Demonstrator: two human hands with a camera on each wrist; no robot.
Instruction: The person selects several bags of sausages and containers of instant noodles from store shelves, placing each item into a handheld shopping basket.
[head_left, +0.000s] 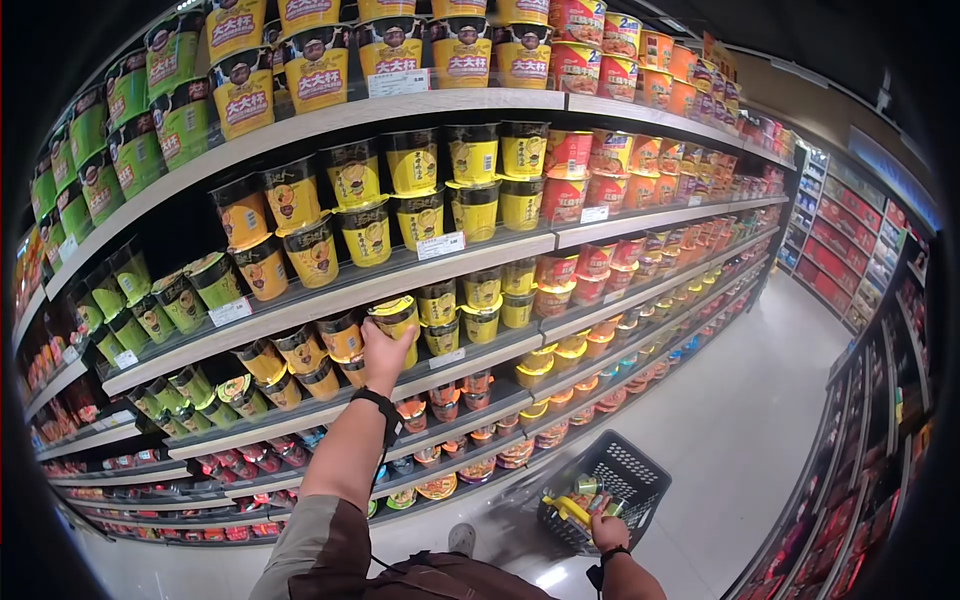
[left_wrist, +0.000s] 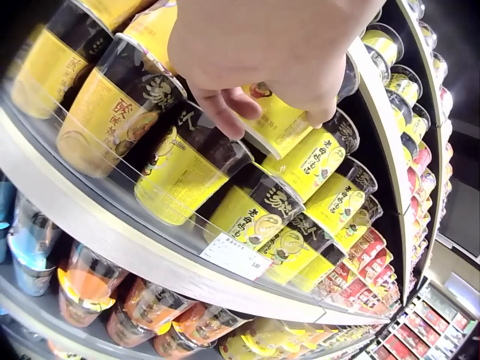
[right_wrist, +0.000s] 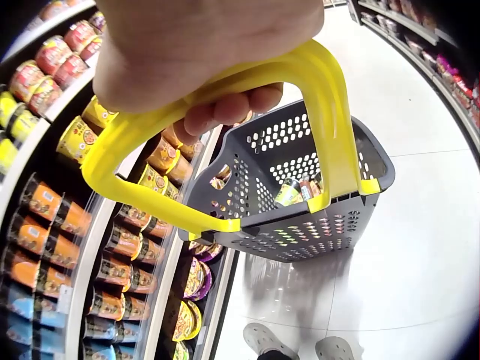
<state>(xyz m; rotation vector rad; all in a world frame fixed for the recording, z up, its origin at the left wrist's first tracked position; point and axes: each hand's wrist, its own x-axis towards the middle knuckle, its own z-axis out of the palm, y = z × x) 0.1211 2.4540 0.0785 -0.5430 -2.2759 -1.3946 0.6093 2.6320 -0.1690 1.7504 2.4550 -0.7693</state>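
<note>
My left hand [head_left: 383,352] grips a yellow instant noodle cup [head_left: 397,315] with a dark upper band, at the front of a middle shelf. Seen from the left wrist, the fingers wrap around that cup, hiding most of it, just above another yellow cup [left_wrist: 184,169] on the shelf. Low at my side, my right hand [head_left: 608,533] holds the yellow handle [right_wrist: 336,127] of a dark grey shopping basket [right_wrist: 292,229], its fingers curled under the bar. A few small packaged goods [right_wrist: 289,193] lie inside the perforated basket.
Shelves [head_left: 500,252] stacked with noodle cups run along the left, with orange cups [head_left: 340,338] beside the reached-for spot. A price tag [left_wrist: 236,256] hangs on the shelf edge. Pale floor [head_left: 720,400] stretches to the right, bounded by another shelf row [head_left: 860,440].
</note>
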